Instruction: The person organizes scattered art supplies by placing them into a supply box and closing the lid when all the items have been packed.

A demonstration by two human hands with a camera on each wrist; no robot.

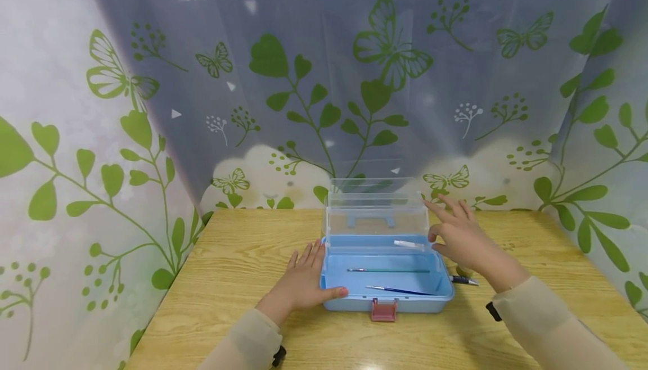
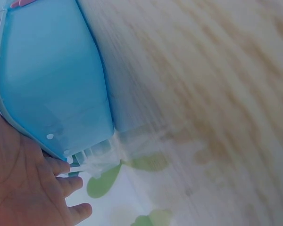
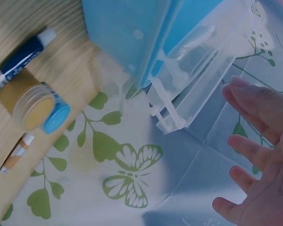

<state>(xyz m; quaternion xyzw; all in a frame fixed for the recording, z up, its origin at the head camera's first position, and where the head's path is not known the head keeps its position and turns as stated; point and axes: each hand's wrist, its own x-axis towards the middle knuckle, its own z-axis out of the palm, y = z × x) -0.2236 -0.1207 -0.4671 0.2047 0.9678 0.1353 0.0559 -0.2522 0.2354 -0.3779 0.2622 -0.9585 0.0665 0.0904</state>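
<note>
A light blue plastic box (image 1: pixel 344 304) stands on the table, its clear lid (image 1: pixel 377 221) raised at the back. Its pink latch (image 1: pixel 383 310) hangs down in front. Inside lie a green-handled paintbrush (image 1: pixel 390 270), a dark blue paintbrush (image 1: pixel 402 290) and a white tube (image 1: pixel 409 244). My left hand (image 1: pixel 301 284) rests against the box's left side, fingers straight and thumb over the front rim. Beside the lid's right edge, my right hand (image 1: pixel 463 240) has its fingers spread and holds nothing; the right wrist view shows its fingers (image 3: pixel 247 148) apart from the lid.
Right of the box are a dark blue and white tube (image 3: pixel 22 59), a yellow paint jar (image 3: pixel 37 110), a blue jar (image 3: pixel 59 115) and a small orange and white tube (image 3: pixel 18 153). Behind the wooden table (image 1: pixel 243 246) hangs a patterned curtain (image 1: pixel 314 21).
</note>
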